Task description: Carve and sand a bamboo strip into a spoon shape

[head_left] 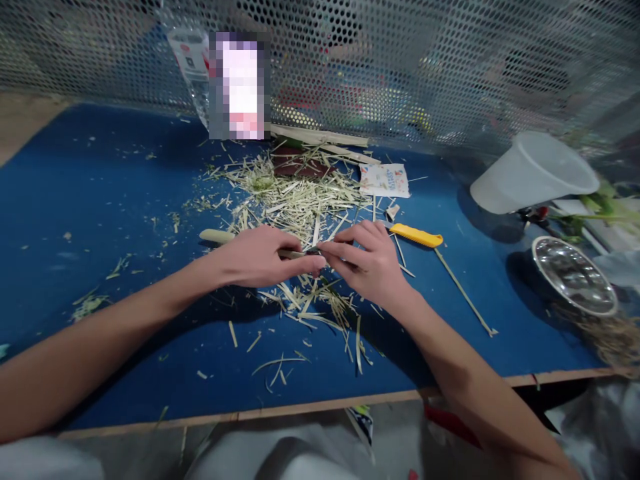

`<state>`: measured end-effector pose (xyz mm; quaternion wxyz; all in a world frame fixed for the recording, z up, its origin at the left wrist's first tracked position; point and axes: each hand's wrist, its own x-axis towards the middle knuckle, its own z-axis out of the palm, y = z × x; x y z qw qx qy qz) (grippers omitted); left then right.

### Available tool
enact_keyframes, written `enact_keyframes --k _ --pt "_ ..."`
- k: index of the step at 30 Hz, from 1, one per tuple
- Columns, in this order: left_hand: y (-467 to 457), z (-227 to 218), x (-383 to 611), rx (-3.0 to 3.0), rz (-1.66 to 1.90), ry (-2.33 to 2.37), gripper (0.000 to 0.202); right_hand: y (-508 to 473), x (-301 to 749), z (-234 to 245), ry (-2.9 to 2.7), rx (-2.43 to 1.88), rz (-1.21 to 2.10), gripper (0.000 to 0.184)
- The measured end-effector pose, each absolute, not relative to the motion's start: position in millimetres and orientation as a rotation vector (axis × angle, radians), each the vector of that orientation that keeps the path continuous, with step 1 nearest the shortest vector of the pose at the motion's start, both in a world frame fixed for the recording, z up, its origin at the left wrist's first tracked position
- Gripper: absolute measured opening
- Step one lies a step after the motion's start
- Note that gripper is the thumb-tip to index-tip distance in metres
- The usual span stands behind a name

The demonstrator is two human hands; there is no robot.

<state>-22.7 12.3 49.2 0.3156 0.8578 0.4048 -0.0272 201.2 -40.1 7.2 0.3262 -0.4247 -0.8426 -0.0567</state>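
My left hand [267,257] is closed round a pale green stick [216,236], which looks like a bamboo strip. Its rounded end sticks out to the left, past the wrist. The fingers of my right hand [363,260] are pinched together at the stick's other end, by my left thumb. Something small and dark [313,251] shows between the two hands; its kind is too small to tell. A yellow utility knife [417,235] lies just beyond my right hand. Thin pale shavings [313,203] are heaped behind and beneath the hands.
On the blue table [145,373] stand a translucent plastic cup [505,177] and a metal bowl [575,275] at the right. A small white packet [385,180] lies behind the shavings. A clear bottle [187,63] and a blurred-out phone-like screen [243,80] stand against the perforated metal panel [350,73].
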Motion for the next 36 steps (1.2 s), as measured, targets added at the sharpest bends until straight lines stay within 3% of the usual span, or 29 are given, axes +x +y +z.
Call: enact_keyframes --k 6,14,20,26,33,36 --pt "10 44 -22 2.427 -0.058 1.155 0.049 -42 199 12 -2.166 -1.102 -0.017 0.013" --pt "19 49 -28 2.439 -0.019 1.132 0.051 -35 216 17 -1.945 -1.246 0.729 0.015" --pt "24 54 -30 2.385 -0.039 1.05 0.051 -34 222 19 -1.883 -1.257 0.991 0.022" --pt "27 48 -34 2.388 -0.034 1.085 0.046 -35 221 17 -1.997 -1.136 0.905 0.025" --pt "31 48 -37 2.312 0.0 1.005 0.044 -32 221 10 -2.133 -1.13 0.388 0.028" --pt "32 50 -37 2.241 -0.021 0.952 0.046 -34 220 11 -2.147 -1.132 0.391 0.029"
